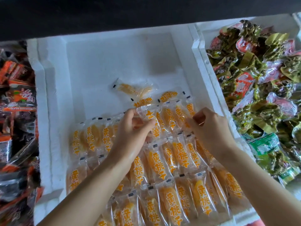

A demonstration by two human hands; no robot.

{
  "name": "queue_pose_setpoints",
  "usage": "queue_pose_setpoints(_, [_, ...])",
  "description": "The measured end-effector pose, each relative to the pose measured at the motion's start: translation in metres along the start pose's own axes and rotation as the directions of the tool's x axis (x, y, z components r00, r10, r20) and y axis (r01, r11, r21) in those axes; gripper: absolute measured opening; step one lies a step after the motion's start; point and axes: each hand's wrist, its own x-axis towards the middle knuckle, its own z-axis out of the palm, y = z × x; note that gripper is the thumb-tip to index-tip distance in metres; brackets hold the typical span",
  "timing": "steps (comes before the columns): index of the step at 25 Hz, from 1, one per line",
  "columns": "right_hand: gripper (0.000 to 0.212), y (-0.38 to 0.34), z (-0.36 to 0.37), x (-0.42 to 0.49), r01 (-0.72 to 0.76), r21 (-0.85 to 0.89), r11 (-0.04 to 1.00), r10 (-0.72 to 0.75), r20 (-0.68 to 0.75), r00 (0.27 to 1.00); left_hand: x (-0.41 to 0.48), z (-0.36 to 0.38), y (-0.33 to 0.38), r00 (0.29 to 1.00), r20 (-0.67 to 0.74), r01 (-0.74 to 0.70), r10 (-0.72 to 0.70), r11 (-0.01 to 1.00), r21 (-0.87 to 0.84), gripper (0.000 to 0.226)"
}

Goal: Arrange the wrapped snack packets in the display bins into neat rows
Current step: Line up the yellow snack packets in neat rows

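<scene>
Snack packets point(162, 160) of yellow peach lie in overlapping rows across the near half of the white foam bin point(52, 111), with dark orange packs point(16, 95) heaped left of it. Over the bin's middle, the left hand point(132, 128) pinches one packet point(147, 115) at the back row. Toward the bin's right wall, the right hand point(211, 128) curls its fingers at that row's end; whether it grips a wrapper I cannot tell. Pushing the packet in hard could make the slick wrappers slide and fan the row.
</scene>
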Motion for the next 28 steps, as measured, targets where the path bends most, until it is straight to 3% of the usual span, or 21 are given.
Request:
queue_pose_setpoints(3, [0.018, -0.001, 0.005, -0.002, 0.042, -0.064, 0.997, -0.045, -0.043, 0.998, 0.002, 0.006, 0.001, 1.0, 0.024, 0.002, -0.001, 0.999, -0.047, 0.013])
queue_pose_setpoints(7, [0.022, -0.002, 0.003, -0.002, 0.09, -0.33, 0.94, -0.111, -0.045, 0.993, -0.001, 0.014, 0.002, 0.998, 0.061, 0.009, 0.0, 0.991, -0.132, 0.006])
queue_pose_setpoints(9, [0.022, -0.007, -0.002, -0.005, 0.16, -0.168, 0.973, -0.173, -0.062, 0.983, 0.0, 0.015, 0.004, 0.998, 0.061, -0.009, 0.02, 0.985, -0.173, 0.014])
queue_pose_setpoints(11, [0.021, -0.019, -0.005, -0.014, 0.19, 0.179, 0.965, -0.197, 0.018, 0.98, 0.004, 0.018, 0.008, 0.999, 0.024, -0.017, 0.023, 0.978, -0.208, 0.027])
queue_pose_setpoints(12, [0.024, -0.027, -0.005, -0.019, 0.125, 0.333, 0.935, -0.168, 0.103, 0.98, 0.006, 0.019, 0.011, 1.0, -0.001, -0.027, 0.028, 0.973, -0.227, 0.032])
queue_pose_setpoints(13, [0.031, -0.033, -0.003, -0.024, -0.003, 0.492, 0.87, -0.105, 0.192, 0.976, 0.009, 0.022, 0.012, 0.999, -0.02, -0.045, 0.042, 0.968, -0.246, 0.035])
queue_pose_setpoints(15, [0.045, -0.039, -0.002, -0.022, -0.334, 0.778, 0.532, 0.065, 0.356, 0.932, 0.011, 0.027, 0.013, 0.996, -0.035, -0.093, 0.087, 0.965, -0.244, 0.033])
queue_pose_setpoints(16, [0.05, -0.041, -0.003, -0.019, -0.409, 0.851, 0.33, 0.126, 0.389, 0.912, 0.01, 0.029, 0.012, 0.992, -0.038, -0.128, 0.123, 0.971, -0.2, 0.031])
queue_pose_setpoints(17, [0.049, -0.043, -0.005, -0.015, -0.423, 0.886, 0.192, 0.172, 0.394, 0.903, 0.009, 0.031, 0.008, 0.984, -0.042, -0.177, 0.173, 0.978, -0.106, 0.032])
queue_pose_setpoints(18, [0.043, -0.046, -0.007, -0.012, -0.414, 0.895, 0.165, 0.197, 0.381, 0.903, 0.006, 0.032, 0.005, 0.971, -0.034, -0.236, 0.236, 0.972, 0.015, 0.032])
queue_pose_setpoints(20, [0.025, -0.052, -0.007, -0.012, -0.394, 0.845, 0.362, 0.18, 0.351, 0.919, 0.002, 0.033, -0.002, 0.933, 0.003, -0.353, 0.361, 0.912, 0.208, 0.025])
queue_pose_setpoints(23, [0.034, -0.055, -0.004, -0.012, -0.328, 0.752, 0.572, 0.122, 0.318, 0.94, 0.001, 0.028, -0.009, 0.869, 0.096, -0.479, 0.486, 0.774, 0.414, 0.021])
queue_pose_setpoints(26, [0.042, -0.05, 0.0, 0.009, -0.074, 0.526, 0.847, 0.019, 0.11, 0.994, 0.013, 0.011, -0.007, 0.822, 0.221, -0.541, 0.525, 0.597, 0.592, 0.028])
queue_pose_setpoints(28, [0.037, -0.05, 0.006, 0.025, 0.093, 0.28, 0.955, -0.12, 0.083, 0.989, 0.034, -0.007, -0.004, 0.792, 0.229, -0.558, 0.566, 0.518, 0.649, 0.023])
